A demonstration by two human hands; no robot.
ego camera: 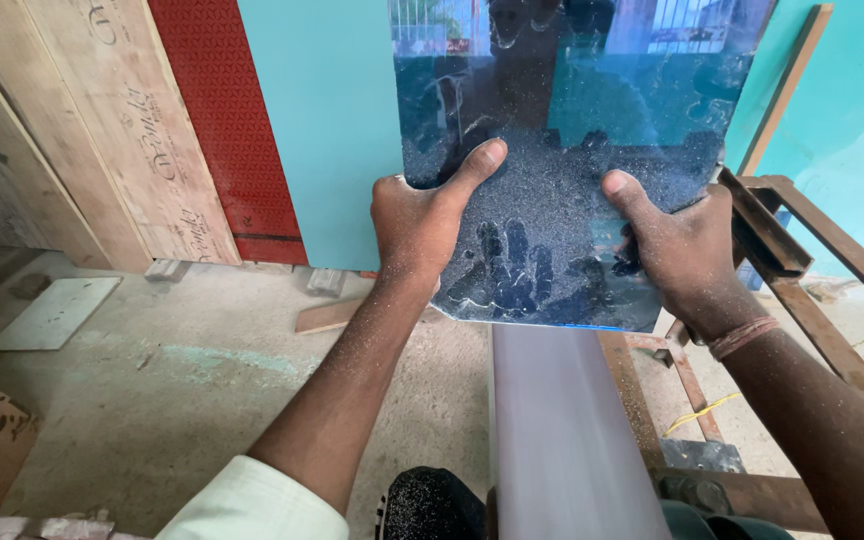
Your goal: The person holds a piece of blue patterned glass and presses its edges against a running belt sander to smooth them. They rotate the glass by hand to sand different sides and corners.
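Note:
I hold a glossy dark blue panel [562, 130] upright in front of me, dusted with fine sawdust and marked with hand prints. My left hand [422, 215] grips its left edge, thumb pressed on the front face. My right hand [682, 245] grips the lower right edge, thumb also on the face. The panel's bottom edge hovers just above a pale long board [562, 430] that runs toward me. Both forearms are speckled with dust.
Plywood sheets [82, 120], a red sheet [227, 110] and a light teal sheet [327, 120] lean against the wall at the back left. A rusty metal frame [812, 260] stands at the right. Small offcuts [52, 312] lie on the dusty concrete floor [192, 400].

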